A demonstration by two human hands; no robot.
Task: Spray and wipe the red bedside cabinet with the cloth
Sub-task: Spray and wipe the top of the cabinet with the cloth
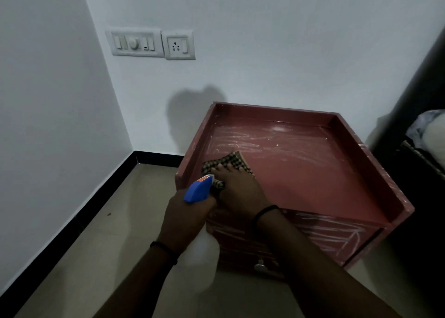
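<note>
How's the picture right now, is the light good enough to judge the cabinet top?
Head view: dim overall; a pale sheen glares on the far part of the cabinet top, where white streaks show; a soft shadow falls on the wall behind its left corner; the spray bottle has a blurred white body; the lens bends the wall edges.

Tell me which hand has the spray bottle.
The left hand grips the spray bottle below its blue head; the right hand instead presses flat on the checked cloth on the red cabinet top.

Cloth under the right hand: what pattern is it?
The cloth is a dark-and-tan check, clearest in the head view.
</note>
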